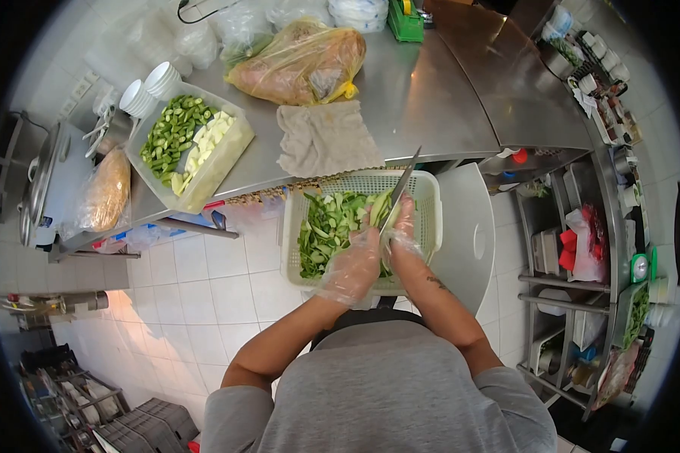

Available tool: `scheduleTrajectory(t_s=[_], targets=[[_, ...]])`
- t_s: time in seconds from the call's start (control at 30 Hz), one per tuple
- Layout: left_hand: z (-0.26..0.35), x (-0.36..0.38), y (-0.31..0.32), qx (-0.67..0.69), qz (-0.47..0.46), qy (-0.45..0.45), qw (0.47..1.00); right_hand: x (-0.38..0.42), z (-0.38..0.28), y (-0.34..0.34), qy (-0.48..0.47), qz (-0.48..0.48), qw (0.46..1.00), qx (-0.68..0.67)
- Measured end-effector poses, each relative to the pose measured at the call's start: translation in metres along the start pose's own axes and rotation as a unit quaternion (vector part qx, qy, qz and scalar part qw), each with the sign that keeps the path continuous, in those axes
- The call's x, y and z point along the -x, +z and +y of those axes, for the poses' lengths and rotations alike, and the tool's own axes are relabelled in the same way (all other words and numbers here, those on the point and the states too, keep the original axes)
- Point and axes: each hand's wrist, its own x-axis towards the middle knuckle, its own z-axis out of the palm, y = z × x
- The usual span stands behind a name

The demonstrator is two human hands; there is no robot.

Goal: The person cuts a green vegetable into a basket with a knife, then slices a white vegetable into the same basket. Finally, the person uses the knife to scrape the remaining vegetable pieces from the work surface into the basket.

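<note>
The right hand, in a thin clear glove, has its grip closed around the handle of a knife, whose blade slants up and away toward the bench edge. The left hand, gloved the same way, is curled around a piece of green vegetable that it holds against the blade; how tight that grip is cannot be made out through the crinkled plastic. Both hands work directly above a pale slotted basket, which sits in front of the person, just below the bench edge, and holds a heap of green peelings and cut strips.

Beyond the basket, on the steel bench, a crumpled beige cloth lies just behind the basket's far rim. To its left stands a clear rectangular tub with green pieces on one side and pale cut pieces on the other (the two sorts lie side by side, hardly mixed). Behind the cloth rests a yellowish plastic bag, bulging with something brownish. Stacked white bowls stand near the tub's far corner. To the right, well apart, wire shelves carry containers and packets.
</note>
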Motion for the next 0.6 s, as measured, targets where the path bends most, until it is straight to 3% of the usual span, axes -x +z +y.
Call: scheduleTrajectory(t_s=[0.03, 0.13, 0.23, 0.33, 0.47, 0.6], targets=[[-0.001, 0.002, -0.001, 0.001, -0.018, -0.011, 1.0, -0.007, 0.0, -0.002, -0.011, -0.006, 1.0, 0.011], [-0.01, -0.006, -0.005, 0.02, 0.05, 0.063, 0.997, -0.006, -0.011, -0.009, -0.017, -0.039, 0.999, 0.009], [-0.013, -0.004, -0.039, -0.029, -0.043, 0.058, 0.997, -0.001, -0.02, -0.006, 0.002, -0.039, 0.999, 0.023], [-0.029, -0.002, -0.039, 0.009, -0.023, 0.108, 0.994, 0.005, -0.018, -0.004, 0.032, -0.023, 0.999, 0.0], [-0.018, 0.005, -0.043, 0.077, -0.017, 0.077, 0.994, 0.011, -0.023, 0.003, 0.034, -0.058, 0.998, -0.002], [-0.011, 0.011, -0.035, 0.08, 0.005, 0.044, 0.996, 0.007, -0.021, 0.011, 0.034, -0.022, 0.998, -0.057]])
